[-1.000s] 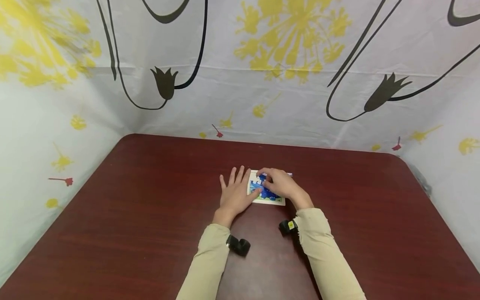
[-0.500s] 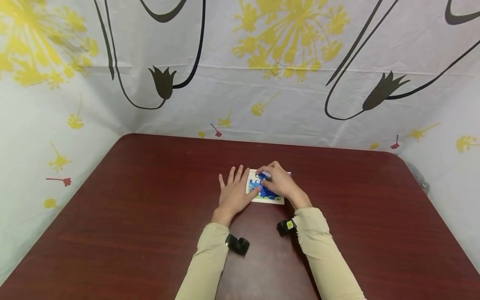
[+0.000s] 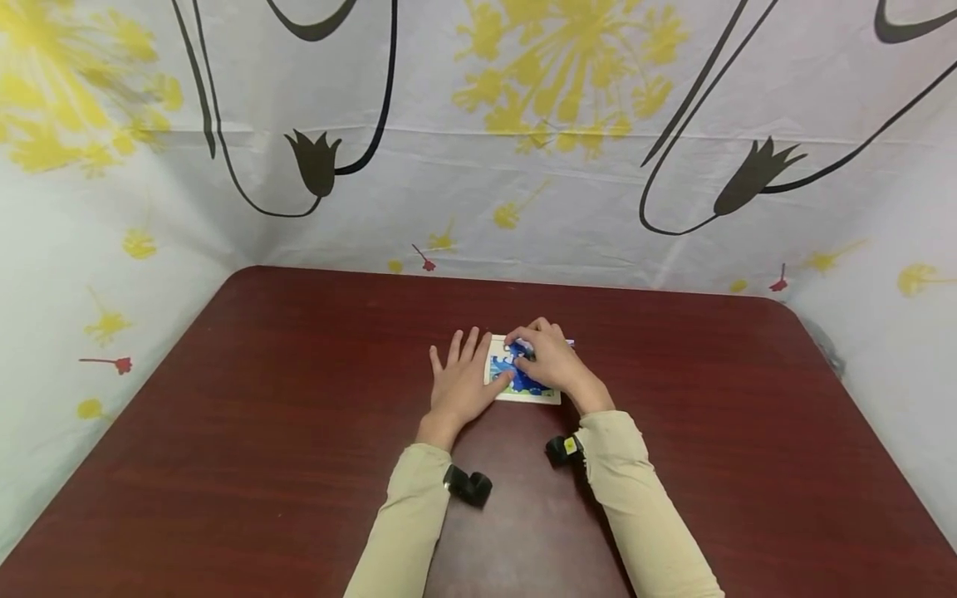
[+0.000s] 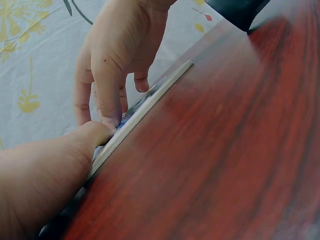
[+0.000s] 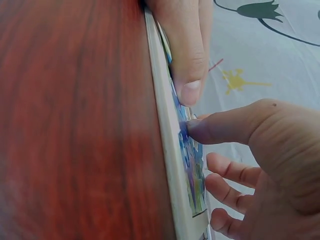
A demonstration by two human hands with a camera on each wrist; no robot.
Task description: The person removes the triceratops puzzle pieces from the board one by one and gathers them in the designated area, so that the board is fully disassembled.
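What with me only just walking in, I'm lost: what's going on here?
A person is working on a small jigsaw puzzle lying on the table. Their left hand rests spread at its left side; their right hand bends over it, thumb touching the surface. Whether that hand grips a piece is hidden.

Table (image 3: pixel 247 432): dark red-brown, wood-grained, far corners rounded, pale sheen (image 3: pixel 516 540) at the near middle. White sheeting (image 3: pixel 434 108), visibly creased, stands behind the table and along its left and right sides; a horizontal fold line crosses the back. Printed pattern: large yellow bursts (image 3: pixel 568 66), dark tulips (image 3: pixel 311 164) on curved stems, small red flowers (image 3: pixel 123 365) lower down.
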